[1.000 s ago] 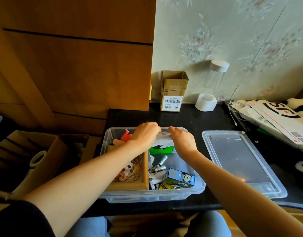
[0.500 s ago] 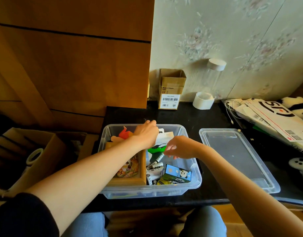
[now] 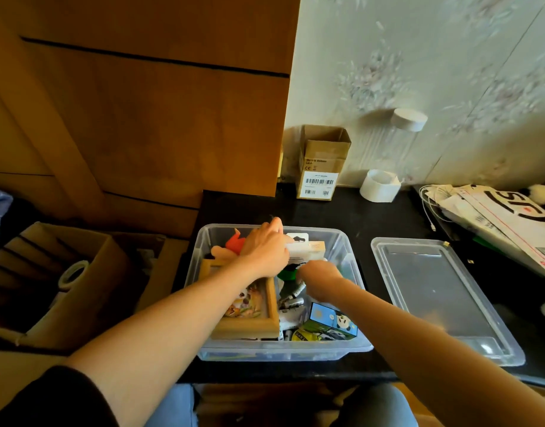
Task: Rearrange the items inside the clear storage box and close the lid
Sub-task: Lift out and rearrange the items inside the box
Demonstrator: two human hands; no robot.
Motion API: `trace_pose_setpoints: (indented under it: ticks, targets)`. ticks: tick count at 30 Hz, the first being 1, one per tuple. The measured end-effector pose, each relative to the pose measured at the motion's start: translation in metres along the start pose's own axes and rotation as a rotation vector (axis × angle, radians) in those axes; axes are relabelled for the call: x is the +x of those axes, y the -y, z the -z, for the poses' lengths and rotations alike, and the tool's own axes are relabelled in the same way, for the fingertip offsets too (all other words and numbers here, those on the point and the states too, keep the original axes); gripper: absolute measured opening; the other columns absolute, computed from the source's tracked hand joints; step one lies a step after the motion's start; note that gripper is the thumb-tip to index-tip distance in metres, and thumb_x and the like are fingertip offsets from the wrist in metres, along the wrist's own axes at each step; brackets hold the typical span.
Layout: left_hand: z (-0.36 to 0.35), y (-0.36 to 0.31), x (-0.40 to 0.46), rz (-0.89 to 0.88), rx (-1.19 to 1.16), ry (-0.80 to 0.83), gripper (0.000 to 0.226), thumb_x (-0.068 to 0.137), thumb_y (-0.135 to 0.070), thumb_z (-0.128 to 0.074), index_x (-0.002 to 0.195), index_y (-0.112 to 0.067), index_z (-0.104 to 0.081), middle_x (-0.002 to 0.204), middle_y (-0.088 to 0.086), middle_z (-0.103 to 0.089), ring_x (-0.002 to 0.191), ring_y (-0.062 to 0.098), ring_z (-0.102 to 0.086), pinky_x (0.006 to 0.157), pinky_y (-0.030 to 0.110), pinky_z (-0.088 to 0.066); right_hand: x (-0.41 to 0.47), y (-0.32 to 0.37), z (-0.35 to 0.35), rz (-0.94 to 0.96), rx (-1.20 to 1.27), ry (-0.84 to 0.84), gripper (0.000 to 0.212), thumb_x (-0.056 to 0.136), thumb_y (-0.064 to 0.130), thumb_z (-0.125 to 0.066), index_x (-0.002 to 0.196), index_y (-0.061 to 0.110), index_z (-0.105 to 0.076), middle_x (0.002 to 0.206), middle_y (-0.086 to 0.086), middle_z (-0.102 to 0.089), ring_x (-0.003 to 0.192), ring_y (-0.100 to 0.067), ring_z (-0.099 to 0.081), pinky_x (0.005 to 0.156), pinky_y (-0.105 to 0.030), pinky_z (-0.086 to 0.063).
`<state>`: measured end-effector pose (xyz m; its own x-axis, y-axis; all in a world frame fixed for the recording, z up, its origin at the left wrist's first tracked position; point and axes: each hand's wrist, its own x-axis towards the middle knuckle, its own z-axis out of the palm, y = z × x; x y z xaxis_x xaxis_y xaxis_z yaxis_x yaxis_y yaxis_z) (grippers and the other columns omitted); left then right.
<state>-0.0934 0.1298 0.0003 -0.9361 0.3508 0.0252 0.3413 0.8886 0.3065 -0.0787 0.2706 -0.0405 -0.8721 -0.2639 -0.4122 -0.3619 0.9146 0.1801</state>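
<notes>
The clear storage box [image 3: 283, 349] sits open on the black counter in front of me. Its lid [image 3: 434, 291] lies flat to the right of it. My left hand [image 3: 265, 251] is at the box's far end, gripping a white and green package [image 3: 308, 249] that stands tilted against the far wall. My right hand [image 3: 319, 272] reaches down into the middle of the box beside the package's green end, fingers curled and hidden. Also inside are a wooden picture frame [image 3: 249, 328], an orange toy [image 3: 231, 245], several batteries [image 3: 292, 303] and a blue panda box [image 3: 333, 322].
A small open cardboard box [image 3: 322, 167], a white tape roll [image 3: 379, 186] and a clear jar [image 3: 397, 143] stand at the back by the wall. Mail bags and a white cable [image 3: 496, 217] lie at the right. A large carton [image 3: 65, 282] sits low on the left.
The package went from lying flat under both hands to tilted up against the far wall. My right hand dropped lower into the box, toward the package's green end.
</notes>
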Motion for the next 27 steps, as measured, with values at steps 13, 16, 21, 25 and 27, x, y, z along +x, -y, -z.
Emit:
trace_pose_setpoints:
  ticks: [13, 16, 21, 25, 27]
  targets:
    - [-0.009, 0.005, 0.005, -0.032, -0.040, 0.028, 0.038, 0.093, -0.023, -0.048, 0.130, -0.024, -0.055, 0.112, 0.002, -0.041, 0.086, 0.015, -0.040, 0.067, 0.029, -0.034, 0.011, -0.009, -0.012, -0.133, -0.040, 0.001, 0.025, 0.093, 0.012, -0.053, 0.117, 0.005, -0.058, 0.117, -0.011, -0.060, 0.106, -0.023, -0.059, 0.087, -0.030, -0.048]
    - [-0.007, 0.005, 0.005, -0.045, -0.032, 0.050, 0.038, 0.094, -0.026, -0.047, 0.131, -0.022, -0.055, 0.116, 0.003, -0.044, 0.091, 0.018, -0.044, 0.069, 0.030, -0.034, 0.013, -0.009, -0.009, -0.150, -0.048, -0.042, 0.026, 0.092, 0.008, -0.053, 0.117, 0.004, -0.059, 0.116, -0.011, -0.062, 0.106, -0.024, -0.061, 0.086, -0.031, -0.049]
    - [-0.002, 0.001, 0.003, -0.105, -0.034, 0.034, 0.037, 0.094, -0.021, -0.047, 0.130, -0.019, -0.055, 0.117, 0.004, -0.045, 0.100, 0.019, -0.045, 0.073, 0.030, -0.036, 0.017, -0.010, -0.010, -0.173, -0.030, -0.061, 0.027, 0.091, 0.008, -0.054, 0.117, 0.004, -0.058, 0.116, -0.011, -0.061, 0.105, -0.024, -0.060, 0.085, -0.031, -0.049]
    - [0.002, -0.001, 0.003, -0.213, 0.005, 0.007, 0.036, 0.094, -0.014, -0.045, 0.127, -0.015, -0.058, 0.122, 0.002, -0.046, 0.105, 0.020, -0.043, 0.081, 0.030, -0.036, 0.014, -0.016, -0.009, -0.160, 0.007, -0.082, 0.028, 0.092, 0.010, -0.054, 0.121, 0.006, -0.056, 0.117, -0.010, -0.061, 0.105, -0.023, -0.060, 0.087, -0.029, -0.048]
    - [0.002, -0.002, 0.005, -0.238, 0.026, 0.007, 0.036, 0.094, -0.012, -0.045, 0.127, -0.015, -0.058, 0.125, 0.002, -0.047, 0.108, 0.020, -0.043, 0.088, 0.034, -0.038, 0.013, -0.015, -0.010, -0.137, -0.005, -0.085, 0.029, 0.092, 0.009, -0.054, 0.121, 0.007, -0.056, 0.117, -0.011, -0.060, 0.105, -0.024, -0.060, 0.087, -0.030, -0.048]
